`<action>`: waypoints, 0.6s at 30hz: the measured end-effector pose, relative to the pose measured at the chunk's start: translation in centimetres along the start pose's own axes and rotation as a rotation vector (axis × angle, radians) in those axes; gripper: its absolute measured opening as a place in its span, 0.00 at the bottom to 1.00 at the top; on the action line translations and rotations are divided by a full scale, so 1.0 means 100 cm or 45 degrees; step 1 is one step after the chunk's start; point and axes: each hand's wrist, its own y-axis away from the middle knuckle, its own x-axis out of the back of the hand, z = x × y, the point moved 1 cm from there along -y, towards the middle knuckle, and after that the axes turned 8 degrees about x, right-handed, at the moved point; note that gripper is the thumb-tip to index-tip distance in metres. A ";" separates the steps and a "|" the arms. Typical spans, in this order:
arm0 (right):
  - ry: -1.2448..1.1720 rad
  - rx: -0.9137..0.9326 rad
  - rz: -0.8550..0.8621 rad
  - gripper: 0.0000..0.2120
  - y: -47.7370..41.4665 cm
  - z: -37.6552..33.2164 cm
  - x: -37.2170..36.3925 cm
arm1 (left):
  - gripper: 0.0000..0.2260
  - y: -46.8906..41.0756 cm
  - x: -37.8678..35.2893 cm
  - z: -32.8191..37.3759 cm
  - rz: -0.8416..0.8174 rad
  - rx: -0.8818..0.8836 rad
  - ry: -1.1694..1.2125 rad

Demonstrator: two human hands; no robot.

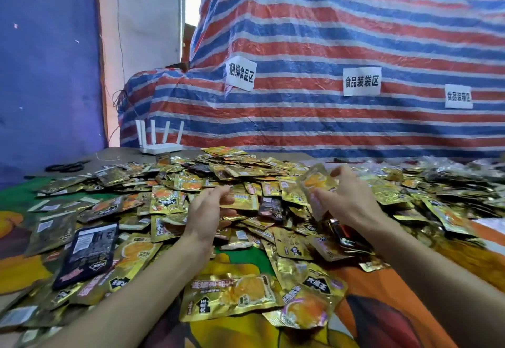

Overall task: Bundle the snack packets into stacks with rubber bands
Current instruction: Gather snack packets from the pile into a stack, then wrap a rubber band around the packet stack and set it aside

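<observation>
While a sprawling heap of gold foil snack packets [246, 172] covers the colourful printed surface [246, 256], the right hand [347, 197] pinches one gold packet with an orange picture [318, 183] by its edge, long axis nearly upright, just above the heap. The left hand [207, 208] hovers to its left, fingers loosely spread, palm turned toward it, holding nothing visible. The held packet sits between both hands, nearer the right. No finished stack shows; gathering is probably only beginning.

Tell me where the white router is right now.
In the head view, the white router sits far back on the left, before the striped tarp, just behind the packet pile and right of the black scissors.
</observation>
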 end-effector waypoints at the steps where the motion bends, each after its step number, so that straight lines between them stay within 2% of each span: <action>1: 0.157 0.061 0.024 0.17 0.002 0.003 -0.003 | 0.10 -0.001 0.001 0.000 0.017 -0.025 -0.022; 3: 0.536 0.150 0.022 0.16 0.009 0.008 -0.013 | 0.07 -0.003 0.003 0.001 0.055 -0.096 -0.088; 5: 0.831 0.098 -0.044 0.21 0.013 0.012 -0.020 | 0.06 -0.005 0.006 0.003 0.105 -0.191 -0.178; 7: 0.947 0.017 -0.068 0.23 0.011 0.012 -0.021 | 0.07 -0.008 0.011 0.004 0.185 -0.331 -0.366; 9: 0.980 -0.021 -0.060 0.23 0.009 0.007 -0.022 | 0.04 -0.013 0.018 0.006 0.289 -0.453 -0.678; 11: 0.958 -0.013 -0.020 0.23 0.009 -0.004 -0.025 | 0.04 -0.019 0.029 0.008 0.429 -0.526 -1.050; 14: 0.797 0.144 0.028 0.22 0.011 -0.029 -0.037 | 0.14 -0.028 0.041 0.014 0.530 -0.491 -1.458; 16: 0.538 0.322 -0.024 0.18 0.011 -0.045 -0.055 | 0.23 -0.032 0.047 0.016 0.491 -0.335 -1.675; 18: 0.276 0.400 -0.195 0.21 0.007 -0.056 -0.078 | 0.29 -0.035 0.052 0.013 0.385 -0.187 -1.802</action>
